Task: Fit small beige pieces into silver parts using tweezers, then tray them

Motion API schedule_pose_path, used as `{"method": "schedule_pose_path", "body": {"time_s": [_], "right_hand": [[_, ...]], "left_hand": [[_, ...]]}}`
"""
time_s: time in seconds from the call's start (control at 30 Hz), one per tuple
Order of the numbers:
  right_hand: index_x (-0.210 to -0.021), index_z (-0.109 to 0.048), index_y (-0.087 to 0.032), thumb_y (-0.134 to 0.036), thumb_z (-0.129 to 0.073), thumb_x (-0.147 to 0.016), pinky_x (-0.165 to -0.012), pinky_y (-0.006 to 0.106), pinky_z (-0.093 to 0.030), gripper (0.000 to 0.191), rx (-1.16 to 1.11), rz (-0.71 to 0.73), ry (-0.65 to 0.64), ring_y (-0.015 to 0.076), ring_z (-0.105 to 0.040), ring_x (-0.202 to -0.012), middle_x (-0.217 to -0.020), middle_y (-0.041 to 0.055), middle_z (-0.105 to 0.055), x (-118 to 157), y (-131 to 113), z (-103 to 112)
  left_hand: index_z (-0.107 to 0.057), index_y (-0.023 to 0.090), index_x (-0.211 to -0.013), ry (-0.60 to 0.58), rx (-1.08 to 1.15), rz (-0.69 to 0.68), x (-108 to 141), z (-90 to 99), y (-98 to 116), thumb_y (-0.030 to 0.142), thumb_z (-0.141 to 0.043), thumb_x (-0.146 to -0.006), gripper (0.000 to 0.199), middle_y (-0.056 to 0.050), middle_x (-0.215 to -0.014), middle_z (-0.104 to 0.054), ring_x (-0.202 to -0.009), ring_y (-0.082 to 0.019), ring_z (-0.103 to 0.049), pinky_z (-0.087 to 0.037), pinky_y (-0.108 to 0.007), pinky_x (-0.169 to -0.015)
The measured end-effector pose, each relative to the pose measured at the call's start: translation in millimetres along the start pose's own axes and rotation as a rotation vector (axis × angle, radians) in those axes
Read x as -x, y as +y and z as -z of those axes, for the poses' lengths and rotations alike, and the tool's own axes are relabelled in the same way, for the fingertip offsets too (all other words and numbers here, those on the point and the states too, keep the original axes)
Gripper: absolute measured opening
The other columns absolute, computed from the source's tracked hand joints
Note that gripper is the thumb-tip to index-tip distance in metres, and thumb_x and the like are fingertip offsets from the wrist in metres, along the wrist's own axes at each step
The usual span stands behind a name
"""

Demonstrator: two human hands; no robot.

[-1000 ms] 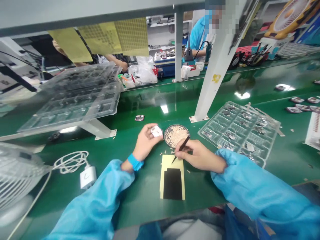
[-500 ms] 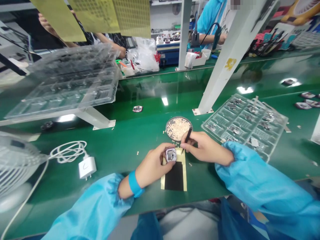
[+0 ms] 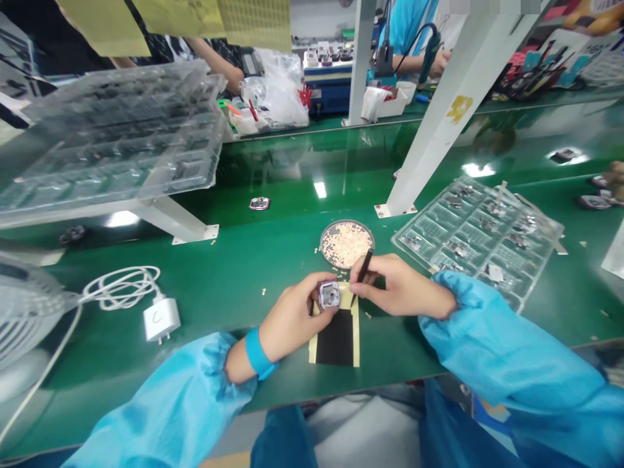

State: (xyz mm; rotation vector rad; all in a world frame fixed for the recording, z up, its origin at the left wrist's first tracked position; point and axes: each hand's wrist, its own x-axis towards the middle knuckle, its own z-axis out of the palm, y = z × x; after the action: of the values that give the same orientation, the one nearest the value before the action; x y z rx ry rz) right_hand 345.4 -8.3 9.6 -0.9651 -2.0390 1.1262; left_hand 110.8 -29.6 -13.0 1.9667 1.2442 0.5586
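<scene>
Between thumb and fingers, my left hand (image 3: pixel 296 313) holds a small square device case (image 3: pixel 329 295) with its inside facing up. My right hand (image 3: pixel 397 285) is closed on black tweezers (image 3: pixel 363 273), whose tip points down just right of the case, over the yellow-edged sheet. Under and in front of the hands lies that sheet with a black pad (image 3: pixel 335 338) on it. A round dish (image 3: pixel 347 244) full of tiny pale pieces sits just beyond both hands.
A clear compartment tray (image 3: pixel 480 234) with small parts lies right, beside a slanted white post (image 3: pixel 429 136). At left are a white charger (image 3: pixel 161 319), a fan (image 3: pixel 24 312) and stacked plastic trays (image 3: pixel 121 143) on a raised shelf. A similar case (image 3: pixel 259 203) lies farther back.
The view has shifted slightly. My left hand still holds the case, now tilted a little differently, and the tweezers stay in my right hand. At far right, a hand has appeared by the cases.
</scene>
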Motion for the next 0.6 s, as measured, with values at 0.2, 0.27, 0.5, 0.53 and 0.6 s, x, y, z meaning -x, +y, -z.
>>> {"method": "schedule_pose_path", "body": {"time_s": [0.2, 0.27, 0.5, 0.53, 0.6], "right_hand": [[-0.09, -0.062, -0.018, -0.03, -0.063, -0.093, -0.064, 0.027, -0.057, 0.012, -0.137, -0.038, -0.029, 0.0139, -0.066, -0.065, -0.073, 0.0006, -0.066, 1.3, -5.2, 5.1], [-0.09, -0.061, -0.017, -0.03, -0.062, -0.094, -0.066, 0.029, -0.058, 0.013, -0.186, -0.043, -0.009, 0.0142, -0.067, -0.066, -0.072, 0.0009, -0.066, 2.3, -6.9, 7.7], [-0.092, -0.063, -0.018, -0.03, -0.064, -0.093, -0.074, 0.034, -0.059, 0.011, -0.127, 0.096, 0.26, 0.0171, -0.067, -0.078, -0.087, 0.0058, -0.067, 4.7, -6.4, 6.2], [-0.093, -0.062, -0.019, -0.028, -0.064, -0.093, -0.075, 0.035, -0.058, 0.01, -0.12, 0.128, 0.291, 0.0179, -0.066, -0.079, -0.088, 0.006, -0.067, 5.1, -6.2, 5.2], [-0.094, -0.062, -0.02, -0.025, -0.063, -0.093, -0.077, 0.037, -0.058, 0.005, -0.099, 0.189, 0.337, 0.0191, -0.067, -0.082, -0.087, 0.0058, -0.068, 5.7, -6.3, 3.1]], "left_hand": [[-0.058, 0.025, -0.127, 0.009, 0.039, 0.014, -0.2, -0.7, -0.8, 0.024, -0.066, -0.081, 0.047, 0.0, -0.087, -0.072, -0.069, -0.017, -0.065, -0.048, -0.025, -0.06], [-0.059, 0.025, -0.126, 0.013, 0.058, 0.02, -0.4, -0.8, -0.9, 0.023, -0.066, -0.08, 0.047, 0.0, -0.085, -0.071, -0.067, -0.016, -0.064, -0.048, -0.025, -0.059], [-0.062, 0.022, -0.114, 0.005, 0.334, 0.082, -3.7, -2.2, 3.4, 0.032, -0.072, -0.08, 0.037, -0.001, -0.088, -0.071, -0.069, -0.016, -0.064, -0.048, -0.024, -0.059], [-0.063, 0.021, -0.111, 0.015, 0.383, 0.09, -4.4, -3.0, 3.7, 0.033, -0.07, -0.082, 0.032, -0.002, -0.088, -0.072, -0.071, -0.016, -0.065, -0.05, -0.024, -0.06], [-0.064, 0.02, -0.107, 0.033, 0.435, 0.101, -5.4, -4.5, 3.2, 0.033, -0.066, -0.086, 0.024, -0.003, -0.086, -0.071, -0.073, -0.017, -0.066, -0.051, -0.025, -0.063]]}}
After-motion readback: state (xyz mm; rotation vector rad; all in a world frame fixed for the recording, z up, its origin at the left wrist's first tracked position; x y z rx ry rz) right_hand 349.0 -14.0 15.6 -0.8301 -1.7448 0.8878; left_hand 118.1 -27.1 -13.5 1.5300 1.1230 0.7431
